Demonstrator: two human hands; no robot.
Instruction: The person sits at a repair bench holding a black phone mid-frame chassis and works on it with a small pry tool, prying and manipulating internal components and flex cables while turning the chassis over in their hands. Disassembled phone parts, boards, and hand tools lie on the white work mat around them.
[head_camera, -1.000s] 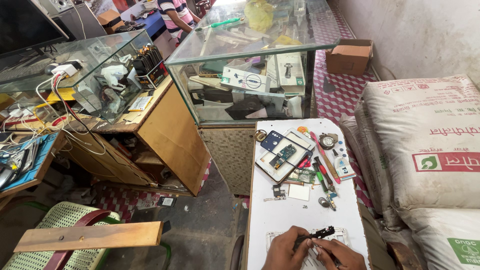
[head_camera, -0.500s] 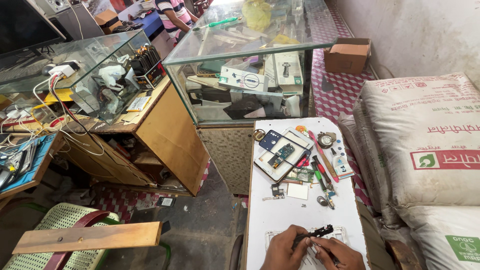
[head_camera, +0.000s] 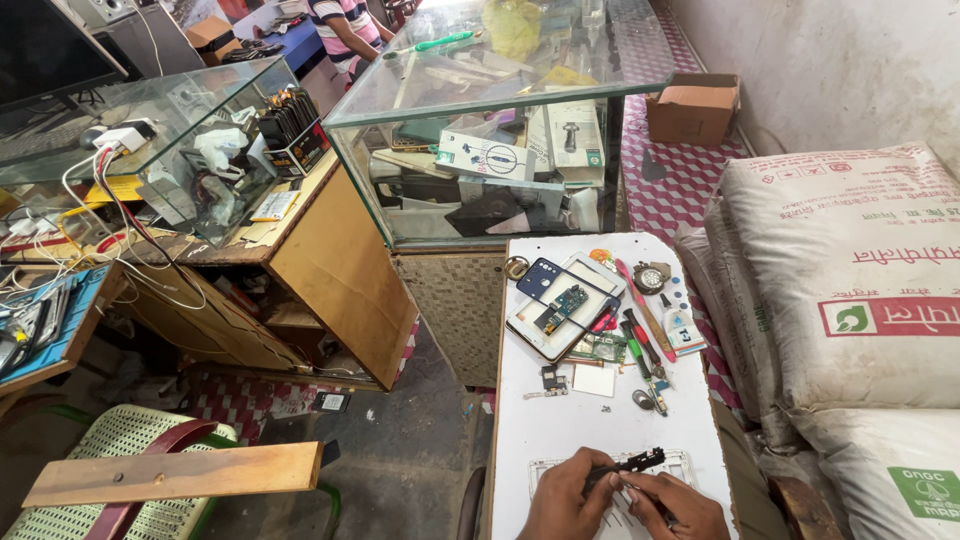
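At the bottom of the head view my left hand (head_camera: 565, 497) and my right hand (head_camera: 670, 505) meet over a white phone frame (head_camera: 678, 462) lying on the white worktable (head_camera: 560, 420). Together they pinch a small black elongated part (head_camera: 632, 464) just above the frame. Farther up the table lies an opened phone (head_camera: 555, 308) with a blue back cover and bare circuit board, with several screwdrivers (head_camera: 640, 335) and small parts beside it.
A glass display case (head_camera: 480, 130) stands beyond the table, another glass counter (head_camera: 150, 150) with cables at left. Large white sacks (head_camera: 850, 290) are stacked at right. A green chair with a wooden plank (head_camera: 170, 472) sits lower left. A person stands far back.
The hands stay at the same spot on the white frame, still holding the black part; only the fingers shift slightly.
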